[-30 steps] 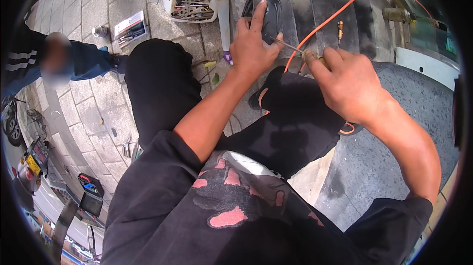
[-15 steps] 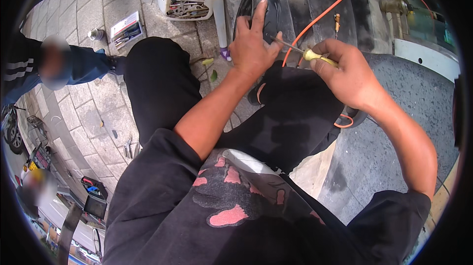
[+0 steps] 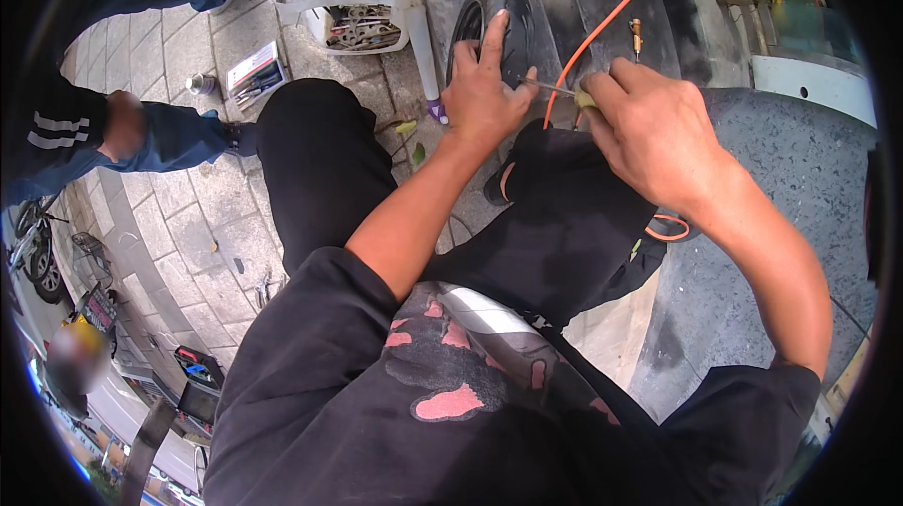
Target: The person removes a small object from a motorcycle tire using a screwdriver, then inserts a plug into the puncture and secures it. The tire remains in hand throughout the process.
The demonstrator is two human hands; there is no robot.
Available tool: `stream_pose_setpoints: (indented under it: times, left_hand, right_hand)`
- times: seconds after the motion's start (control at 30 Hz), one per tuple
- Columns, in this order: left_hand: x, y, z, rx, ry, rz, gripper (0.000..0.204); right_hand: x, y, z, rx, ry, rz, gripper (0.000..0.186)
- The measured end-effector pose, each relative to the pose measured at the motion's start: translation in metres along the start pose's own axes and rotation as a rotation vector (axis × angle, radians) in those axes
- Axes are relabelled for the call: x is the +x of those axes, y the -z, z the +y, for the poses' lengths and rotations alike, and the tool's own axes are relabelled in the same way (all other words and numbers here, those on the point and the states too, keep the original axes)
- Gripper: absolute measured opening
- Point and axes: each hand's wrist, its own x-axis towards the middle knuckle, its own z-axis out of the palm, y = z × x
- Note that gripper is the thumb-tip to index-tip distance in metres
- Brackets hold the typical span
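Note:
My left hand (image 3: 484, 97) grips a small black tyre (image 3: 520, 36), which stands on edge in front of me. Its index finger lies along the tread, and the thumb is beside a thin metal shaft. That shaft belongs to a yellow-handled screwdriver (image 3: 585, 100), held in my closed right hand (image 3: 658, 125). The shaft points left and its end meets the tyre's side near my left thumb; whether the tip is inside the rubber cannot be made out. Most of the handle is hidden by my right fingers.
Beyond my left knee is a white plastic tool bin (image 3: 414, 36) full of wrenches. A tool case (image 3: 252, 73) and a can (image 3: 200, 85) lie left of it. An orange hose (image 3: 613, 12) curves behind my right hand. Another person's leg (image 3: 174, 130) is at the left.
My right hand has turned over the screwdriver's handle, covering more of it. My left hand keeps its hold on the tyre. The whole view has shifted slightly.

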Motion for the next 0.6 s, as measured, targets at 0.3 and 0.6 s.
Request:
stream_pose_setpoints:
  times: [0.3, 0.6]
  left_hand:
    - [0.000, -0.002, -0.003, -0.048, -0.013, 0.034, 0.107]
    - [-0.002, -0.002, -0.004, -0.014, -0.029, 0.030, 0.108]
  right_hand:
    - [-0.006, -0.019, -0.001, 0.079, -0.025, 0.029, 0.013]
    - [0.006, -0.010, -0.004, 0.515, -0.456, -0.139, 0.033]
